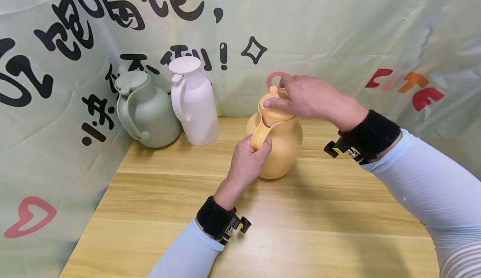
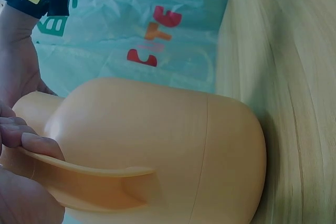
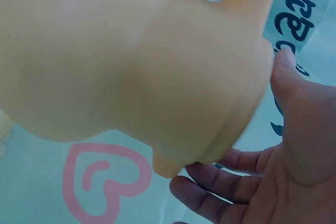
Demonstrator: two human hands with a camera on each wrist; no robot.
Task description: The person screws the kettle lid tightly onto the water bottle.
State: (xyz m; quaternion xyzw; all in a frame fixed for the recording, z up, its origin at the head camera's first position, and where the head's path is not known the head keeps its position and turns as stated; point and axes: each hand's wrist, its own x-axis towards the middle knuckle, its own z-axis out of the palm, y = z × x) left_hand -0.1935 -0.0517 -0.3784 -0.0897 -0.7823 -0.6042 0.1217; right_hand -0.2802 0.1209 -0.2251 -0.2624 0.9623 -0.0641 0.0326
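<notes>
A yellow-orange thermos jug [image 1: 282, 152] stands upright on the wooden table. My left hand [image 1: 248, 161] grips its handle [image 2: 100, 182], thumb on one side and fingers round the other. Over the top, my right hand [image 1: 312, 98] holds the jug's round lid [image 1: 276, 107] by its edge, the thumb on the near side. From the right wrist view, the fingers [image 3: 231, 182] curl at the rim beside the spout [image 3: 167, 163], opposite the thumb. The palm stays apart from the lid.
Left of the jug stand a white thermos jug [image 1: 197, 107] and a pale green one [image 1: 154, 115], close together by the back cloth. A printed cloth [image 1: 319, 27] hangs behind and at the left of the wooden table [image 1: 150, 223].
</notes>
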